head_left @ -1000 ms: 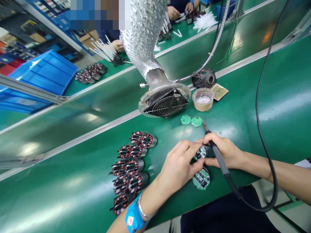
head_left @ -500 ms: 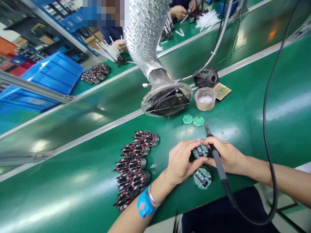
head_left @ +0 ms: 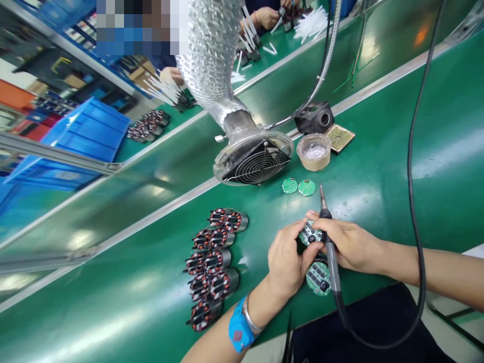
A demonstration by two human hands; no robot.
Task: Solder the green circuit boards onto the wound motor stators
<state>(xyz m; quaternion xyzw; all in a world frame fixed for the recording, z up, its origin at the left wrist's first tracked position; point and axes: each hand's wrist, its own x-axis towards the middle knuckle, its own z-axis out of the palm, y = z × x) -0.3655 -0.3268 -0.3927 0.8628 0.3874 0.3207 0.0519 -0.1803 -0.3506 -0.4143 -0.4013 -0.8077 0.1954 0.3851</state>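
Note:
My left hand [head_left: 286, 257], with a blue band at the wrist, grips the side of a round green circuit board assembly [head_left: 310, 233]. On its other side, my right hand [head_left: 350, 242] holds a soldering iron [head_left: 331, 262] and also touches the assembly. The iron's tip points up and away from me, apart from the board. Just below the hands lies a second board assembly [head_left: 317, 277], partly covered by the iron. Two bare green discs [head_left: 290, 186] lie beyond my hands.
Several wound motor parts [head_left: 215, 262] stand at left. A fume duct [head_left: 255, 151] hangs ahead, beside a bowl of solder bits [head_left: 313, 154], an iron stand [head_left: 315, 119] and a sponge tray [head_left: 341, 138]. The iron's cable [head_left: 412, 176] loops at right. Other people's hands work across the divider.
The soldering iron has turned more upright, and its handle now overlaps the lower board. Both hands still hold the upper assembly. The whole view has shifted slightly.

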